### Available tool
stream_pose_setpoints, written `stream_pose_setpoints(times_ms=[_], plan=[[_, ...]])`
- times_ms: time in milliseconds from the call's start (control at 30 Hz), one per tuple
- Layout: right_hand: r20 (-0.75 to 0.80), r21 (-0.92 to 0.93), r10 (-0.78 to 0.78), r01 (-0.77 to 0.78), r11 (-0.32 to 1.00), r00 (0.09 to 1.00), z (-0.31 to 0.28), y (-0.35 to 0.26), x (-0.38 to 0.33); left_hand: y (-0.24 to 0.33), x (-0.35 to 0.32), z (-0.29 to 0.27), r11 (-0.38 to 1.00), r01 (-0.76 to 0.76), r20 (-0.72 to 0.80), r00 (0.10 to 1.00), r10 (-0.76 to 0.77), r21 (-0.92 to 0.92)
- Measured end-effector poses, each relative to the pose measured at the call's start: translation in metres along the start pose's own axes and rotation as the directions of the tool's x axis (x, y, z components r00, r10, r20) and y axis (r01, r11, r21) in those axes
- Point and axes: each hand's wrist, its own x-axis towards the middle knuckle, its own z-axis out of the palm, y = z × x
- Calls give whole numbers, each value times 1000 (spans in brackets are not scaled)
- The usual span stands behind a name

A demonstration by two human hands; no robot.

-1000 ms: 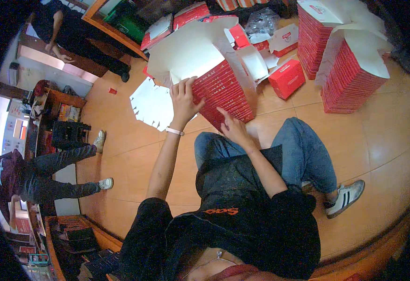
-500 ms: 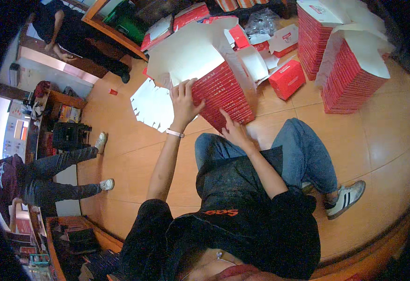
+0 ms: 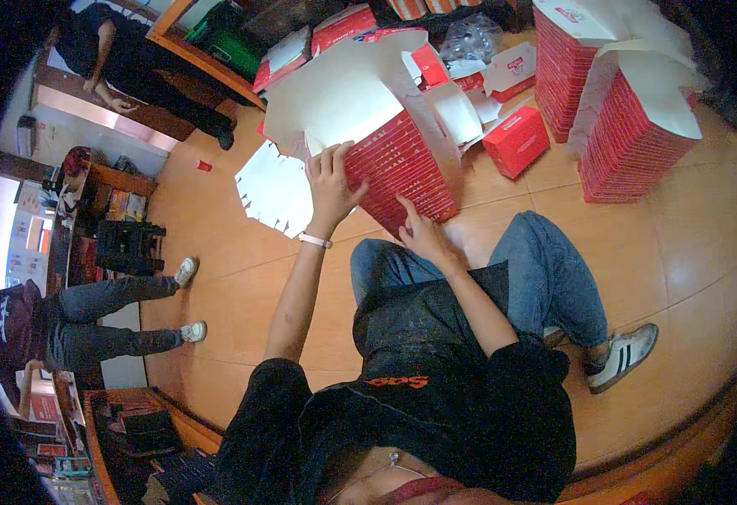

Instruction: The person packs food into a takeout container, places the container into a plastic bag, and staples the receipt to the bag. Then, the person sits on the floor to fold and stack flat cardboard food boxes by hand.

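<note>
The left hand [image 3: 331, 181] clasps the top flat of the red carton stack [image 3: 402, 172] at twelve o'clock of the knees; the right hand [image 3: 419, 234] presses its lower edge, grasping nothing; peeling one flat free likely comes next.

Beside my leaning stack of flat red cartons [image 3: 402, 172]: two more stacks [image 3: 629, 135], one folded red box [image 3: 516, 141].

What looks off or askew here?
The stack under both hands leans, not upright. A loose flat sheet lies on the floor beside it, and a red box sits alone, apart from the piles.
</note>
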Motion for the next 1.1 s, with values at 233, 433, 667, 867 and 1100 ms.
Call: stream_pose_setpoints(times_ms=[233,433,667,867,1100], plan=[[-183,-103,-340,326,940,922,1,5,3,-2,0,2,1000,1,26,1000,-1,-7],[28,-90,-52,54,994,998,0,6,2,-1,0,2,1000,4,25,1000,-4,12],[48,-76,-22,26,997,999,-5,5,3,-1,0,3,1000,11,25,1000,-12,25],[102,-96,-39,48,994,994,4,21,3,0,1,2,1000,-1,-11,1000,1,5],[-15,-138,-91,88,986,996,12,35,4,0,1,2,1000,-7,-20,1000,7,11]])
